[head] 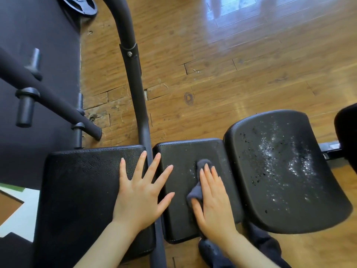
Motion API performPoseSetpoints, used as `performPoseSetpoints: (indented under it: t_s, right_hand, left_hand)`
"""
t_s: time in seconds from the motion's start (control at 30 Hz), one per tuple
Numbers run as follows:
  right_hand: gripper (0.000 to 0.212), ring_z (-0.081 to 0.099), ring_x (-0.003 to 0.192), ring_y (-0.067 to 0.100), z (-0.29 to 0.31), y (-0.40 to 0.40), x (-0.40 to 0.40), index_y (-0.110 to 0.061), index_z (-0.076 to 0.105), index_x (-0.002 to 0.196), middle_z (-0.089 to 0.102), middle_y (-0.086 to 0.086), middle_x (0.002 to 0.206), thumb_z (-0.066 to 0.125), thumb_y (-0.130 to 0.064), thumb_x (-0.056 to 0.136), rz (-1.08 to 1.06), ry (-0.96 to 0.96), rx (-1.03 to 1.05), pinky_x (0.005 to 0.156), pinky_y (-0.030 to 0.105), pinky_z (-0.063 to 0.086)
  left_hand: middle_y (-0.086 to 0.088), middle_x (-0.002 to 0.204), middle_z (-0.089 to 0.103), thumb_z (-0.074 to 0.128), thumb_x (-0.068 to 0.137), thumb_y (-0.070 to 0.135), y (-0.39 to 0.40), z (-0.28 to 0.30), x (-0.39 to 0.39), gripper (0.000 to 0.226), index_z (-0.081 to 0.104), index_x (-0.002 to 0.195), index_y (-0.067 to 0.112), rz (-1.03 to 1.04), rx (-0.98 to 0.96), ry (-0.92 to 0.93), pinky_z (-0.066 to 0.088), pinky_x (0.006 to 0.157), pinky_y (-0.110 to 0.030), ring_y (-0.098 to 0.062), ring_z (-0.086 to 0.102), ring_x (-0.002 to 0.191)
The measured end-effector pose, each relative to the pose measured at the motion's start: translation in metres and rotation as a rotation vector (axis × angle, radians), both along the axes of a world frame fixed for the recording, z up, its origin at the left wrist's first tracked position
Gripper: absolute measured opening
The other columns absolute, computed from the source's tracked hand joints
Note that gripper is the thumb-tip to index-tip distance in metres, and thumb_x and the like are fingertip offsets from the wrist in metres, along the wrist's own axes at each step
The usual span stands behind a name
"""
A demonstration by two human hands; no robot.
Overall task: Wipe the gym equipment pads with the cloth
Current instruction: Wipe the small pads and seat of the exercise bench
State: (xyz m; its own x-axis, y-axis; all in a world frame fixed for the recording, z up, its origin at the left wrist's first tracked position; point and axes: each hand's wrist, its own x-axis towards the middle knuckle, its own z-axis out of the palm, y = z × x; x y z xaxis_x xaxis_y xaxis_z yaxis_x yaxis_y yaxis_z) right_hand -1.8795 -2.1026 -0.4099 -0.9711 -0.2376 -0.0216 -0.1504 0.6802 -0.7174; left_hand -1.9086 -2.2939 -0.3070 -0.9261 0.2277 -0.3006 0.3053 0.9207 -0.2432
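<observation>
Three black pads lie side by side. My left hand [142, 192] rests flat with spread fingers across the left pad [81, 190] and the gap to the middle pad [179, 151]. My right hand [212, 198] presses a dark grey cloth [196, 190] flat onto the middle pad, fingers straight; the cloth shows beyond the fingertips and beside the thumb. The right curved pad [286, 171] carries white powder and dark crumbs. A few white specks sit left of the cloth.
A black metal frame tube [135, 78] runs up between the left and middle pads. Weight pegs [25, 107] and a bar stand at the left over a dark mat; a weight plate [79, 4] lies at top left. Wooden floor [231, 64] lies beyond.
</observation>
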Motion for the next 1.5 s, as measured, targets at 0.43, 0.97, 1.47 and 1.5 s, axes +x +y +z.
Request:
performPoseSetpoints:
  t_s: [0.43, 0.97, 1.47, 1.5]
  right_hand:
    - [0.075, 0.004, 0.149, 0.021, 0.014, -0.023, 0.006, -0.006, 0.019, 0.151, 0.011, 0.008, 0.16, 0.042, -0.047, 0.092, 0.053, -0.023, 0.051, 0.12, 0.037, 0.005]
    - [0.075, 0.011, 0.148, 0.023, -0.006, 0.016, 0.011, -0.003, 0.025, 0.149, 0.019, 0.009, 0.158, 0.046, -0.045, 0.09, -0.021, -0.006, -0.015, 0.118, 0.039, 0.012]
    - [0.079, 0.01, 0.148, 0.022, -0.021, 0.043, 0.008, -0.001, 0.023, 0.149, 0.016, 0.007, 0.159, 0.045, -0.046, 0.089, -0.079, -0.06, -0.03, 0.119, 0.032, 0.01]
    - [0.078, 0.011, 0.148, 0.023, -0.024, 0.044, -0.002, 0.0, 0.024, 0.149, 0.017, 0.009, 0.158, 0.045, -0.045, 0.089, -0.063, -0.044, -0.022, 0.119, 0.034, 0.012]
  left_hand:
    - [-0.01, 0.155, 0.032, 0.037, 0.093, 0.051, -0.001, 0.0, 0.0, 0.055, 0.042, 0.145, 0.032, -0.001, -0.003, 0.032, 0.014, 0.107, -0.072, -0.038, 0.024, 0.144]
    - [-0.011, 0.152, 0.038, 0.039, 0.093, 0.044, 0.001, -0.003, 0.002, 0.052, 0.048, 0.142, 0.03, -0.017, 0.02, 0.088, 0.014, 0.107, -0.072, -0.039, 0.029, 0.142]
    - [-0.009, 0.153, 0.038, 0.04, 0.093, 0.044, -0.001, -0.005, 0.002, 0.051, 0.048, 0.142, 0.031, -0.014, 0.024, 0.101, 0.015, 0.107, -0.071, -0.039, 0.029, 0.142]
    - [-0.009, 0.153, 0.038, 0.04, 0.093, 0.044, -0.001, -0.005, 0.001, 0.051, 0.048, 0.142, 0.031, -0.015, 0.023, 0.101, 0.015, 0.108, -0.071, -0.039, 0.029, 0.142]
